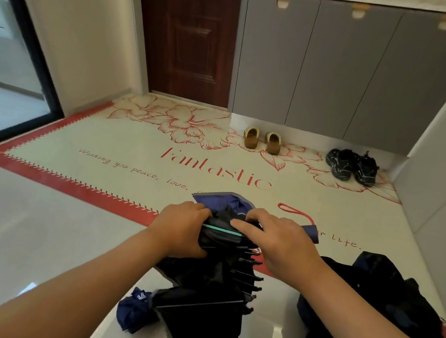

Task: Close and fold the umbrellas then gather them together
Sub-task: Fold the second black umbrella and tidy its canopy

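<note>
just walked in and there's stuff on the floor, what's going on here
A person is folding a dark umbrella. The left hand grips its bunched canopy and the right hand holds the fabric by a teal band; the rib tips stick out, not yet wrapped. A second dark umbrella lies in a loose heap on the floor to the right.

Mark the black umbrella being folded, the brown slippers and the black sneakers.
Black fabric umbrella with teal trim (212, 279), head view, bunched canopy beside the rib tips.
Pair of brown slippers (251, 140), head view, left slipper's upper.
Pair of black sneakers (343, 165), head view, left sneaker's top.
</note>
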A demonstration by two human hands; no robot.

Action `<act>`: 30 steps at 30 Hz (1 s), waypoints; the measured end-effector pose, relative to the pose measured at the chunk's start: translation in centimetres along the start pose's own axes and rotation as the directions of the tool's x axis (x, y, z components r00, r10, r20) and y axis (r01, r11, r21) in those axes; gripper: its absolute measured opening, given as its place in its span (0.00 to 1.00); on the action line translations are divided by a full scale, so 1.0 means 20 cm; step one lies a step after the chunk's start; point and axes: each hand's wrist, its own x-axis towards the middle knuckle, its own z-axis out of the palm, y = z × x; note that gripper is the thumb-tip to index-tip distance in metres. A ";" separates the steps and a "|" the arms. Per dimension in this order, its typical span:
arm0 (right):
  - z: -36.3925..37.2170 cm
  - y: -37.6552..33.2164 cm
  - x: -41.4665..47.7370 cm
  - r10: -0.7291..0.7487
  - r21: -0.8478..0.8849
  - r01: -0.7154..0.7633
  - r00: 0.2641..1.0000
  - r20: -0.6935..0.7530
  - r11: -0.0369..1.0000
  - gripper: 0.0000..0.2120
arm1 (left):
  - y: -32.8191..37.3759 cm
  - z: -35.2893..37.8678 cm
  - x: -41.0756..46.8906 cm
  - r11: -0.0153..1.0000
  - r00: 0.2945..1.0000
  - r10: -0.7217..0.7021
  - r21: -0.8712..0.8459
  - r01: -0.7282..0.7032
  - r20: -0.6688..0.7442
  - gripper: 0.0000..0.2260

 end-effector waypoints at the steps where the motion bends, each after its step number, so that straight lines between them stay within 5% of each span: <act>1: -0.01 0.00 0.01 0.040 0.020 -0.041 0.999 0.034 0.999 0.42 | 0.00 -0.01 0.01 1.000 1.000 0.009 0.015 -0.009 -0.006 0.22; 5: -0.04 0.02 0.05 0.179 0.096 -0.201 0.964 0.197 0.975 0.44 | -0.01 -0.02 0.06 0.993 0.993 0.079 0.091 -0.072 -0.083 0.18; 10: -0.06 0.02 0.07 0.164 0.344 -0.350 0.868 0.469 0.871 0.47 | 0.02 -0.01 0.09 0.973 0.979 0.168 0.176 -0.146 -0.116 0.15; 16: 0.03 0.03 0.10 0.173 -0.037 -0.169 0.960 0.221 0.985 0.45 | 0.01 -0.08 0.09 0.987 0.981 0.156 0.052 -0.151 -0.113 0.22; 19: 0.10 0.06 0.05 0.090 -0.088 -0.080 0.989 0.121 0.993 0.52 | -0.07 -0.20 0.05 0.886 0.999 -0.021 -0.461 0.040 0.045 0.29; 21: 0.13 0.07 0.01 0.058 -0.084 -0.052 0.996 0.069 0.995 0.53 | -0.16 -0.24 0.03 0.664 0.987 -0.145 -0.733 0.149 0.069 0.15; 24: 0.15 0.08 -0.01 -0.008 -0.068 0.010 0.999 0.031 0.998 0.50 | -0.31 -0.22 0.01 0.677 0.958 -0.274 -0.692 0.251 0.079 0.18; 30: 0.19 0.08 0.00 -0.063 -0.057 0.068 0.994 0.085 0.996 0.53 | -0.36 -0.10 0.00 0.770 0.928 -0.120 -0.556 0.312 0.354 0.21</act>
